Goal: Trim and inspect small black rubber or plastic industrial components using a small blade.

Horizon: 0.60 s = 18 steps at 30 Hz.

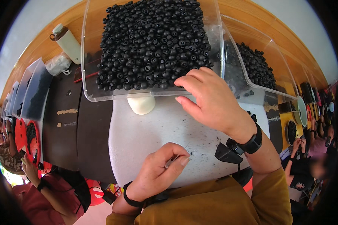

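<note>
A clear plastic tub [154, 94] stands in front of me, heaped with small round black parts [154, 48], several of them showing a hole. My right hand [210, 101] reaches over its near edge, thumb apart from the curled fingers, fingertips by the nearest parts. Nothing shows between thumb and fingers. Close to my body, above a white foam sheet [146, 131], my left hand [161, 168] is closed round a small metal tool [171, 161]; only a short piece of it shows, so its kind is unclear.
Under the tub's near edge sits a white rounded object [142, 105]. Another clear tub [285, 92] of black parts stands at right. A bottle [68, 43], a plastic bag [58, 64] and a red-edged phone-like object [78, 75] lie at left. People work on both sides.
</note>
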Tool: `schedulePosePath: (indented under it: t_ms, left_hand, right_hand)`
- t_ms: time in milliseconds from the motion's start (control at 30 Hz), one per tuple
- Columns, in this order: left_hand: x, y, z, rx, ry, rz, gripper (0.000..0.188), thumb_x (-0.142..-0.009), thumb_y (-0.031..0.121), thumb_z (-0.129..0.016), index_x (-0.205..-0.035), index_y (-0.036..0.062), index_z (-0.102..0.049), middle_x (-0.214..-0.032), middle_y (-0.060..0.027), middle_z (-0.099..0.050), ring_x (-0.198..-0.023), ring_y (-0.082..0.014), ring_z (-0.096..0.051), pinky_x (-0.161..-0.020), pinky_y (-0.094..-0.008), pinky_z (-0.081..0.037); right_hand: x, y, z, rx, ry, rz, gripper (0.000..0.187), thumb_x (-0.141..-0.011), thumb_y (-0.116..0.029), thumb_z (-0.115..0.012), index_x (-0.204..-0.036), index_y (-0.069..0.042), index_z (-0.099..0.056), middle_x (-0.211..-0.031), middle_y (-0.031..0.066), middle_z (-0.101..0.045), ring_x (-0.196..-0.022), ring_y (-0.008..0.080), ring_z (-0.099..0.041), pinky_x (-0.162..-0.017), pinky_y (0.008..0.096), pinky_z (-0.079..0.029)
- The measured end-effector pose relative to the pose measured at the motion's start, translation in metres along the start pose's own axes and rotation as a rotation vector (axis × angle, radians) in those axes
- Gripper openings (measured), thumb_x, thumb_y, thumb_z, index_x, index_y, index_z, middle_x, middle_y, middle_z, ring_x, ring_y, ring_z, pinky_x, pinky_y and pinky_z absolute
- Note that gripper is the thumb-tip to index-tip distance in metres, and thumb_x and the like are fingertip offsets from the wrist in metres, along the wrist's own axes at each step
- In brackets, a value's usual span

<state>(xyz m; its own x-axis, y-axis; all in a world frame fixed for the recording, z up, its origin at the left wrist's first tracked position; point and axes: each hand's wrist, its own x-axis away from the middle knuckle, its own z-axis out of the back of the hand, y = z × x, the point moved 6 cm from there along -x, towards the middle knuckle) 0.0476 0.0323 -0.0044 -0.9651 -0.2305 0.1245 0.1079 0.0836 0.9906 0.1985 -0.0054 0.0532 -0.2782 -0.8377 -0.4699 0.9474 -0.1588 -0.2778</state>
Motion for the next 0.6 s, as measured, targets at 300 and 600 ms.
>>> schedulePosePath:
  t_ms: [300,600]
  left_hand:
    - [0.001,0.000,0.002,-0.043,0.008,-0.017,0.011,-0.085,0.010,-0.055,-0.089,0.0001,-0.056,-0.072,0.0017,-0.049,-0.066,-0.0058,-0.041,-0.060,-0.0213,-0.034]
    - [0.000,-0.001,0.002,-0.092,0.009,-0.001,0.009,-0.085,0.009,-0.054,-0.088,0.0003,-0.056,-0.072,0.0016,-0.050,-0.066,-0.0058,-0.042,-0.060,-0.0211,-0.035]
  right_hand:
    - [-0.003,0.010,-0.002,-0.253,0.052,-0.046,0.016,-0.073,-0.013,-0.065,-0.083,-0.004,-0.056,-0.074,0.0080,-0.056,-0.072,0.0270,-0.051,-0.067,0.0362,-0.041]
    - [-0.007,0.011,-0.005,-0.364,0.036,-0.134,0.015,-0.072,-0.009,-0.065,-0.081,-0.003,-0.054,-0.074,0.0079,-0.056,-0.073,0.0257,-0.054,-0.066,0.0361,-0.042]
